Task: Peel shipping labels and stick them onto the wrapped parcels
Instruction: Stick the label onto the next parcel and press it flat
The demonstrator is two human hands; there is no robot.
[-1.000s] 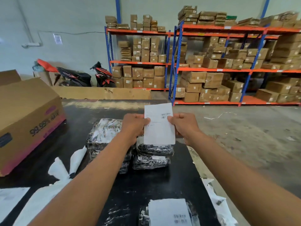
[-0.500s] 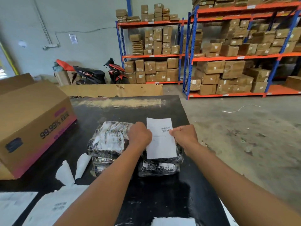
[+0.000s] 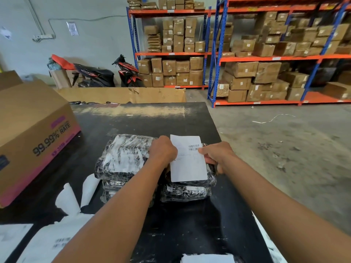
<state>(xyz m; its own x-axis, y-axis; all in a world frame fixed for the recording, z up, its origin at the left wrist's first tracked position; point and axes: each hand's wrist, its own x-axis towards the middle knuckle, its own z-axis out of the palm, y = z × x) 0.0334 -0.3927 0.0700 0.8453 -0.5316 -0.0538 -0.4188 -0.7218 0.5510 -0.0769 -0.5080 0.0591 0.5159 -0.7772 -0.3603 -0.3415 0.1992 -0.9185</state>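
Observation:
A white shipping label (image 3: 188, 161) with a barcode lies over the top wrapped parcel (image 3: 210, 177) of the right stack on the black table (image 3: 152, 120). My left hand (image 3: 163, 150) pinches the label's left edge. My right hand (image 3: 216, 154) pinches its right edge by the barcode. A second stack of black plastic-wrapped parcels (image 3: 123, 156) sits just to the left; its top parcel carries a label. Another labelled parcel (image 3: 207, 258) peeks in at the bottom edge.
A large cardboard box (image 3: 32, 130) stands on the table's left side. Peeled white backing sheets (image 3: 72, 200) lie at the near left and along the right edge (image 3: 266, 242). Beyond the table are shelving racks (image 3: 266, 57) full of cartons, a motorbike (image 3: 125, 73) and bare concrete floor.
Both hands have lowered the label from mid-air down onto the top parcel of the right stack. The view has tilted and shifted slightly.

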